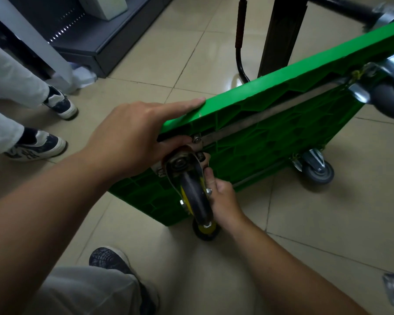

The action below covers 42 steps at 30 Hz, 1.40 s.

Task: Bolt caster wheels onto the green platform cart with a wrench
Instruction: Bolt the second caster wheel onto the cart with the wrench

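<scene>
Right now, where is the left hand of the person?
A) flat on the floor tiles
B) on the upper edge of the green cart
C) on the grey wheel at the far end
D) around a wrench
B: the left hand grips the top corner of the green cart, which stands tipped on its edge.

A green ribbed plastic platform cart point(271, 123) is standing tilted on its long edge across the centre and upper right of the frame, its underside facing the camera. The left hand point(132, 142) is gripping its near top corner. At that corner a black-and-yellow caster wheel in a metal fork point(196, 196) is sitting against the underside, with the right hand point(223, 201) curling its fingers around the fork. A second black-and-yellow wheel point(206, 231) is touching the floor just below. Two grey rubber casters are sitting at the far end: one point(317, 170) resting on the floor, one point(389, 96) blurred at the upper right.
</scene>
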Each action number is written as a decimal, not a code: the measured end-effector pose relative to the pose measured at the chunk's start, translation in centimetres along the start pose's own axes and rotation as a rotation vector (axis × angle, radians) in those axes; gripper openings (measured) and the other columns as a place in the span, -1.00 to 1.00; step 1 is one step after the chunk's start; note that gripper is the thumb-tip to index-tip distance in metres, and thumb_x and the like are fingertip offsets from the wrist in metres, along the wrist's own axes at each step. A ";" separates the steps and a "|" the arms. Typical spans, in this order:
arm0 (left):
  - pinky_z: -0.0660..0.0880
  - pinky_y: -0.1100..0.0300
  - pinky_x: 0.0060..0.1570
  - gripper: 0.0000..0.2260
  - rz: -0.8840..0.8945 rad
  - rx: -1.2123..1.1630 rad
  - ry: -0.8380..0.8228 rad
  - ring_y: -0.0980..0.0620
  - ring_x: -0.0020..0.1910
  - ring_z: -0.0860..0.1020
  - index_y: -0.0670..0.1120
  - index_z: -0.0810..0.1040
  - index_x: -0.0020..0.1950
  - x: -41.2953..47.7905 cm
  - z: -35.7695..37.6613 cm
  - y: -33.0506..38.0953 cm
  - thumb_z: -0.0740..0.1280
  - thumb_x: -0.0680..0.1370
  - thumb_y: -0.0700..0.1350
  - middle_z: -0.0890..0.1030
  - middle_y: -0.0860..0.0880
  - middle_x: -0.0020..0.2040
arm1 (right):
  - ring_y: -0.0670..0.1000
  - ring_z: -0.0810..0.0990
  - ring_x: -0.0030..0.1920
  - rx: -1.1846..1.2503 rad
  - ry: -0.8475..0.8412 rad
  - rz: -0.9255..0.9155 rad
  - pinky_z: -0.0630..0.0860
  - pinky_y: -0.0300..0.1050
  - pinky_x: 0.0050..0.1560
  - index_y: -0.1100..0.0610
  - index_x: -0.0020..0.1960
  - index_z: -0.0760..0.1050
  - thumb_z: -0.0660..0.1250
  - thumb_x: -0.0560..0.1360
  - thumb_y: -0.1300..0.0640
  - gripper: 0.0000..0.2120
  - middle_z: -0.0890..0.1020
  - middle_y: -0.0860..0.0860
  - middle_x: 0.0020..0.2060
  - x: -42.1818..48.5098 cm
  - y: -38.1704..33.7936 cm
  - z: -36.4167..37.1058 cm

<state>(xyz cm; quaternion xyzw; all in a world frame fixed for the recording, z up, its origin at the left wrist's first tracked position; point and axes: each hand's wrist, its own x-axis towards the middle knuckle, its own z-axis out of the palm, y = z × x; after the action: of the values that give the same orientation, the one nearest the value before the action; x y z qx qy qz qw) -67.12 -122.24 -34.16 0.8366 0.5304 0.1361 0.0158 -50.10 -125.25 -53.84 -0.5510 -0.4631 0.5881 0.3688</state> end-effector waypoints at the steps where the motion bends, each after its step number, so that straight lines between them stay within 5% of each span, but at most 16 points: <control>1: 0.39 0.13 -0.23 -0.41 0.006 0.007 -0.001 -0.10 -0.13 0.62 0.31 0.32 0.55 0.0 0.0 0.0 0.38 0.53 0.17 0.70 0.00 0.17 | 0.01 0.40 -0.38 -0.094 -0.007 -0.021 0.30 -0.09 -0.29 0.32 -0.32 0.38 0.13 0.34 -0.61 -0.10 0.41 0.08 -0.43 -0.1 -0.1 -1.0; 3: 0.39 0.11 -0.21 -0.41 0.002 0.015 -0.005 -0.11 -0.10 0.63 0.32 0.30 0.55 -0.1 0.0 -0.3 0.39 0.54 0.17 0.70 0.00 0.18 | -0.03 0.31 -0.48 -0.419 0.064 -0.117 0.19 -0.12 -0.37 0.14 -0.44 0.27 0.08 0.41 -0.50 -0.30 0.31 -0.05 -0.54 -0.4 -1.1 -4.1; 6: 0.36 0.12 -0.22 -0.43 -0.020 0.010 -0.018 -0.03 -0.18 0.57 0.34 0.29 0.55 -0.2 -0.1 -0.2 0.32 0.55 0.23 0.71 0.00 0.14 | 0.05 0.35 -0.50 -0.836 0.241 -0.359 0.16 -0.10 -0.37 0.15 -0.43 0.25 0.00 0.51 -0.46 -0.29 0.28 -0.02 -0.57 -0.7 -5.2 -8.7; 10: 0.25 0.14 -0.31 -0.52 -0.102 -0.089 -0.065 0.17 -0.38 0.31 0.39 0.29 0.53 -0.4 -1.1 0.2 0.21 0.59 0.30 0.54 0.13 -0.22 | 0.08 0.40 -0.52 -1.314 0.297 -0.708 0.26 -0.08 -0.30 0.06 -0.45 0.31 -0.04 0.57 -0.40 -0.35 0.33 -0.03 -0.59 -0.5 -12.0 -10.2; 13: 0.32 0.13 -0.24 -0.59 -0.139 -0.142 -0.122 0.17 -0.27 0.46 0.43 0.29 0.50 -0.5 -1.4 0.0 0.11 0.63 0.30 0.63 0.10 -0.04 | 0.07 0.43 -0.49 -1.556 0.293 -0.724 0.32 -0.05 -0.19 0.06 -0.41 0.41 -0.11 0.56 -0.45 -0.29 0.42 0.00 -0.57 -1.2 -14.3 -10.8; 16: 0.40 0.08 -0.07 -0.59 -0.150 -0.134 -0.130 -0.07 0.11 0.58 0.40 0.33 0.50 -0.7 -1.4 -0.7 0.04 0.65 0.29 0.64 0.01 0.29 | 0.04 0.41 -0.48 -1.615 0.340 -0.710 0.28 -0.04 -0.12 0.05 -0.38 0.44 -0.11 0.56 -0.44 -0.30 0.42 -0.01 -0.55 -1.8 -14.9 -10.4; 20: 0.52 -0.06 0.14 -0.45 -0.219 -0.229 -0.127 -0.05 0.20 0.57 0.25 0.46 0.48 -1.0 -2.0 -1.5 -0.05 0.60 0.35 0.62 0.03 0.33 | 0.03 0.38 -0.50 -1.628 0.384 -0.757 0.39 0.01 0.05 0.05 -0.37 0.42 -0.13 0.58 -0.44 -0.29 0.38 -0.02 -0.56 -1.3 -16.0 -10.0; 27: 0.54 -0.09 0.06 -0.47 -0.213 -0.249 -0.060 -0.06 0.05 0.60 0.20 0.50 0.45 -1.4 -1.6 -1.2 -0.04 0.62 0.28 0.68 0.01 0.20 | 0.06 0.48 -0.44 -1.876 0.261 -1.025 0.35 0.00 -0.03 0.10 -0.38 0.46 -0.20 0.59 -0.45 -0.21 0.50 0.03 -0.50 -0.3 -19.8 -10.6; 33: 0.48 0.04 -0.12 -0.51 -0.222 -0.266 -0.021 0.20 -0.30 0.45 0.17 0.56 0.41 -1.4 -1.7 -1.0 -0.01 0.64 0.23 0.47 0.27 -0.29 | 0.11 0.54 -0.37 -1.968 0.196 -1.182 0.30 0.01 -0.05 0.14 -0.34 0.48 -0.18 0.61 -0.42 -0.21 0.59 0.09 -0.43 0.5 -19.9 -9.6; 39: 0.28 0.19 -0.31 -0.64 -0.223 -0.258 0.013 0.34 -0.37 0.45 0.17 0.58 0.39 -1.7 -1.5 -1.2 0.09 0.72 0.15 0.40 0.31 -0.39 | 0.07 0.49 -0.42 -1.918 0.290 -1.117 0.36 0.00 -0.04 0.12 -0.39 0.32 -0.17 0.60 -0.42 -0.27 0.56 0.06 -0.45 -0.1 -19.0 -9.3; 42: 0.38 0.14 -0.27 -0.57 -0.223 -0.242 -0.008 0.23 -0.31 0.49 0.19 0.57 0.39 -1.7 -1.7 -1.0 0.04 0.68 0.23 0.59 0.21 -0.24 | 0.05 0.42 -0.43 -1.838 0.349 -1.042 0.37 0.00 -0.04 0.09 -0.38 0.34 -0.14 0.59 -0.44 -0.29 0.55 0.05 -0.46 -0.8 -18.1 -9.2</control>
<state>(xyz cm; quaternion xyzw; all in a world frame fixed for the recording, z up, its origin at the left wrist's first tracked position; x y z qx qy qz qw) -69.11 -123.46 -33.07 0.7649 0.5998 0.1932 0.1335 -42.27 -119.35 -36.08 -0.4283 -0.8475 -0.3034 0.0791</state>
